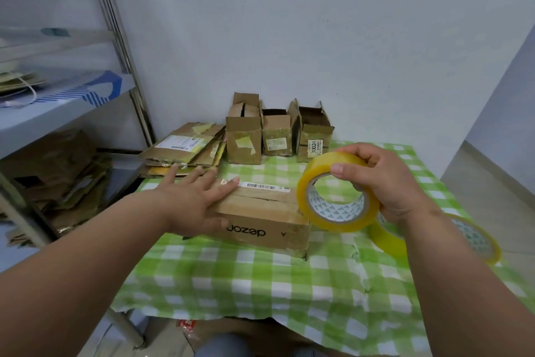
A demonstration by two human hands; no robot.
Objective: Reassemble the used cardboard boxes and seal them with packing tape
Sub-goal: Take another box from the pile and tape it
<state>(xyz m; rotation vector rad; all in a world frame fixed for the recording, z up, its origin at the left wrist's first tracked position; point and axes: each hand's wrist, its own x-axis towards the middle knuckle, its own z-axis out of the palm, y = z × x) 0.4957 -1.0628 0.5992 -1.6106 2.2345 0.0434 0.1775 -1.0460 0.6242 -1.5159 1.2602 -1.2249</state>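
Note:
A brown cardboard box [269, 219] with black lettering lies in the middle of the table, its top flaps folded closed. My left hand [194, 200] presses flat on the box's left end, fingers straight. My right hand [388, 183] grips a roll of yellowish clear packing tape [335, 197] held upright just right of the box, above the table. A second tape roll [477, 238] lies on the table beneath my right forearm, partly hidden.
Three small opened boxes [278, 130] stand at the table's back by the wall. A stack of flattened cardboard [185, 151] lies at the back left. The table has a green checked cloth [260, 278]. A metal shelf rack [72, 113] with more cardboard stands left.

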